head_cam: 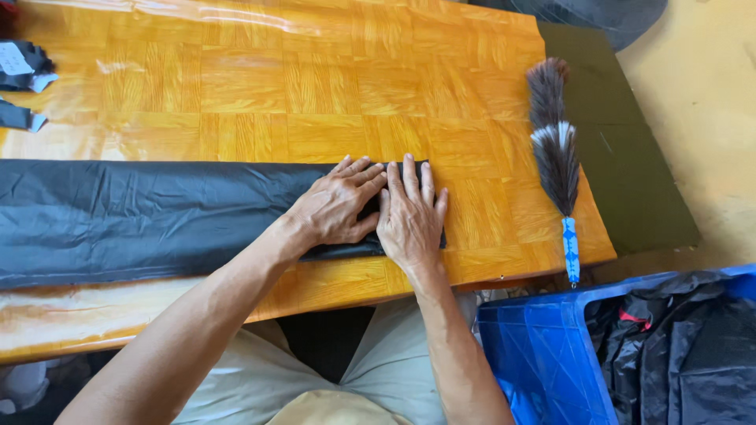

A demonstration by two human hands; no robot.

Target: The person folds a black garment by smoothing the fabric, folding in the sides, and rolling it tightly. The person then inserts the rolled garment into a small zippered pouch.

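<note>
we see both our hands pressed flat on the right end of a long black cloth that lies across the bench, its long axis running from nine o'clock to three o'clock. our left hand rests with fingers spread and palm down, angled toward one o'clock, and our right hand lies just beside it, touching it, fingers together and pointing to twelve o'clock; neither grip pinches anything, both simply press on the fabric. the cloth's end stops under our right hand, so that hand is the nearer one to the edge, while almost the whole length stretches off toward nine o'clock from our left hand. at two to three o'clock of the hands a feather duster with a blue handle lies on the bench, its long axis from twelve to six, well apart from the cloth. at four o'clock, below the bench edge, a blue plastic crate holds crumpled black fabric. at ten o'clock, near the far left corner, small dark cloth pieces lie on the bench.
</note>
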